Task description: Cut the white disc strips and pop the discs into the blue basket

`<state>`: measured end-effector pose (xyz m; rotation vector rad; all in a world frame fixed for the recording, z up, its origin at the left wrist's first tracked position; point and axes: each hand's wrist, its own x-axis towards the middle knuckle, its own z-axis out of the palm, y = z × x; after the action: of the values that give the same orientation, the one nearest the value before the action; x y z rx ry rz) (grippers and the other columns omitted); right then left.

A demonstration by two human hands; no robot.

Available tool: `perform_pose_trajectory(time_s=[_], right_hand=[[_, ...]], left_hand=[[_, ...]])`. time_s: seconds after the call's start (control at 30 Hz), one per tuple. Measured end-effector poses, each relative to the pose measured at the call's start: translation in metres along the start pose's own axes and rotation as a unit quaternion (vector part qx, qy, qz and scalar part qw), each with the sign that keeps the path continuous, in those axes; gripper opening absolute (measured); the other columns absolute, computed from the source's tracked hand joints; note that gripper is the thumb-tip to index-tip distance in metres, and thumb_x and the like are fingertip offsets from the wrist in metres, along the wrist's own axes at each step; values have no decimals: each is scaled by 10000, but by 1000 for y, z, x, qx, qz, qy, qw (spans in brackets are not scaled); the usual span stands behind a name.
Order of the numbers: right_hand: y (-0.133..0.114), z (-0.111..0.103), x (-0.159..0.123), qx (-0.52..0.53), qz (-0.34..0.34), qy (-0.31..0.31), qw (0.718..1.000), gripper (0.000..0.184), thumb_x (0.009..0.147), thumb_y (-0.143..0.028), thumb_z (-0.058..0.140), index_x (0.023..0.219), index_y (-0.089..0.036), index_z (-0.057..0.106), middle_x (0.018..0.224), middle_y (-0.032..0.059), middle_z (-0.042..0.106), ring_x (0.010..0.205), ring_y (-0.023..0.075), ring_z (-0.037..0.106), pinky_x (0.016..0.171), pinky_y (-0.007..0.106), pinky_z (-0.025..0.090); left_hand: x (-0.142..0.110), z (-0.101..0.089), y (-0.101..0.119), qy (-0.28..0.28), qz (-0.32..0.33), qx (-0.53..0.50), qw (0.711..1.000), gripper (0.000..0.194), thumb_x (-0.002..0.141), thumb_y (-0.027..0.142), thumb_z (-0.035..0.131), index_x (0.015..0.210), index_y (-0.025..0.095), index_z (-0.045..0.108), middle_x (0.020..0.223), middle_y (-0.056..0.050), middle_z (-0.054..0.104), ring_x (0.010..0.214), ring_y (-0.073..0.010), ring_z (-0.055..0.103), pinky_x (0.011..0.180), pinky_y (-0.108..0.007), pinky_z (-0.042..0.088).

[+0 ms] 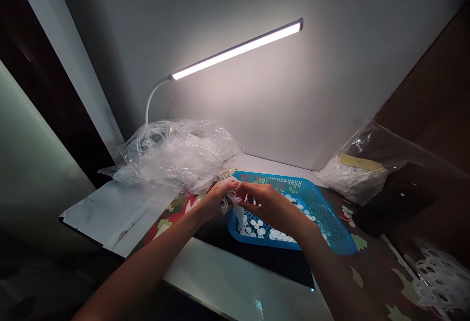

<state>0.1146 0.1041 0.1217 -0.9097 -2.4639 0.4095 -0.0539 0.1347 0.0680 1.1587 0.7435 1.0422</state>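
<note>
Above the left edge of a blue plastic basket [264,242], both hands meet at a cluster of white plastic pieces [232,194] with curled, ring-like shapes. My left hand [215,198] is closed around this cluster. From the right, my right hand [266,201] reaches in, its fingers bent and pinching at the same pieces. A pale strip [238,217] hangs below the fingers over the basket. Small round white discs [257,225] lie scattered on the basket's floor. The fingers hide part of what is held.
A crumpled clear plastic bag [179,149] sits behind left, under a lit bar lamp [238,49]. At right stand a clear bag of white pieces [341,179] and a dark object [392,203]. White sheets with round holes [440,282] lie lower right. Camouflage-patterned cloth [362,242] covers the table.
</note>
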Motion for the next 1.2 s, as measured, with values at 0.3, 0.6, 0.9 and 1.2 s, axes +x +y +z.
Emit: perform_pose_trajectory(time_s=[0.3, 0.6, 0.9, 1.2], right_hand=[[0, 6, 3, -45, -5, 15, 999, 73, 881, -130, 545, 910, -191, 572, 867, 19, 649, 720, 126, 589, 632, 233, 445], [4, 6, 1, -100, -35, 1, 994, 100, 913, -129, 487, 897, -202, 553, 912, 8, 641, 721, 114, 580, 617, 220, 408], [-15, -11, -13, -32, 23, -191, 981, 161, 767, -48, 577, 688, -188, 581, 633, -55, 587, 569, 78, 505, 533, 193, 353], [-14, -19, -16, -4, 24, -38, 999, 129, 846, -89, 516, 769, -190, 537, 744, -25, 584, 614, 87, 504, 556, 198, 392]], left_hand=[[1, -5, -3, -21, -20, -66, 997, 296, 738, 422, 648, 731, 164, 504, 619, 51, 457, 519, -58, 428, 469, -171, 316], [0, -2, -3, -10, -34, -98, 995, 303, 714, 408, 691, 736, 157, 523, 588, 51, 476, 498, -59, 443, 449, -170, 299], [8, -4, -9, 30, 4, -125, 992, 309, 687, 385, 720, 711, 144, 528, 557, 67, 448, 438, -37, 398, 411, -170, 272], [5, -4, -6, 22, 3, -137, 990, 337, 714, 419, 703, 696, 143, 511, 563, 57, 454, 456, -45, 409, 420, -165, 303]])
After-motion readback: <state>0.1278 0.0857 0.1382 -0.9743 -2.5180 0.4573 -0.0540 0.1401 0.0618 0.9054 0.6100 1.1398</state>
